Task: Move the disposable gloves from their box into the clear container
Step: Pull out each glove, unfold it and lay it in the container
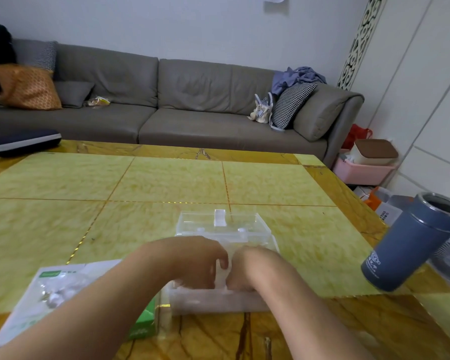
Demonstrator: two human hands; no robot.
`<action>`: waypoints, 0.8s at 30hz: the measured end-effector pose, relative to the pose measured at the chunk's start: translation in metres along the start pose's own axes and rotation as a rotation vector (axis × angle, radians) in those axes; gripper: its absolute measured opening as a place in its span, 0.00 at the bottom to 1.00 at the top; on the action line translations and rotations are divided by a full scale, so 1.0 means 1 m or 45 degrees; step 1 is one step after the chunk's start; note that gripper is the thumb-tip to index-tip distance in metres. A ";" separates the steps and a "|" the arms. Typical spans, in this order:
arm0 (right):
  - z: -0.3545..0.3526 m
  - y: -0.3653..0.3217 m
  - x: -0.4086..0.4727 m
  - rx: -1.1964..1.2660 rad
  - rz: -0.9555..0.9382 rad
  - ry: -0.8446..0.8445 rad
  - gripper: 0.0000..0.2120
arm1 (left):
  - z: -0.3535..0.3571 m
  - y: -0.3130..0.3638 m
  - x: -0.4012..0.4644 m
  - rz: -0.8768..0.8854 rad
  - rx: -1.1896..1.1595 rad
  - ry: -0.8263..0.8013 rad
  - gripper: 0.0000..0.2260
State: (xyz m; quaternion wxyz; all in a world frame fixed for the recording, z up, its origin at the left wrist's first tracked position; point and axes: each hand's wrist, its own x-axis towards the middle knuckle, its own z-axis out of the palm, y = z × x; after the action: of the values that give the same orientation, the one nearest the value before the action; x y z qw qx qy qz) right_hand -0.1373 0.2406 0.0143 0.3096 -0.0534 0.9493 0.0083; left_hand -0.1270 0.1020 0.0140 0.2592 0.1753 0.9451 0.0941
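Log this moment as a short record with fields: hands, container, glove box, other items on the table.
left hand: fingers curled, inside the clear container, on the gloves
right hand: fingers curled, inside the container, beside the left hand
clear container: on the table, in front of the person; lid standing open at the back
gloves: pale wad between the two hands, in the container
glove box: white and green, lying left of the container, partly under the left forearm
blue flask: lidless, at the table's right edge
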 end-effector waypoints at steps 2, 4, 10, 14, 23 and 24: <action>0.002 -0.001 0.008 0.019 0.021 -0.017 0.06 | 0.001 0.004 -0.006 -0.010 -0.036 0.093 0.21; 0.003 -0.003 0.010 0.003 0.039 -0.013 0.09 | 0.005 0.009 -0.009 -0.059 0.005 0.091 0.21; 0.007 -0.002 0.011 0.007 0.070 0.036 0.15 | 0.005 0.029 0.002 -0.202 0.048 -0.084 0.11; 0.010 -0.002 0.011 -0.003 0.022 0.109 0.12 | 0.001 0.031 -0.007 -0.226 -0.003 -0.050 0.08; 0.003 -0.014 -0.053 0.066 -0.059 0.633 0.08 | 0.002 -0.051 -0.115 -0.169 -0.715 0.846 0.13; 0.003 -0.019 -0.059 0.044 -0.075 0.708 0.09 | 0.005 -0.068 -0.128 -0.227 -0.684 0.890 0.10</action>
State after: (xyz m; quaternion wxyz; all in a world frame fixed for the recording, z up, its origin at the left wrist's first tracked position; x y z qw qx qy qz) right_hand -0.0864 0.2274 0.0468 0.0383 -0.0757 0.9959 -0.0320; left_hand -0.0404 -0.0084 0.0499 -0.0323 -0.0227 0.9294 0.3670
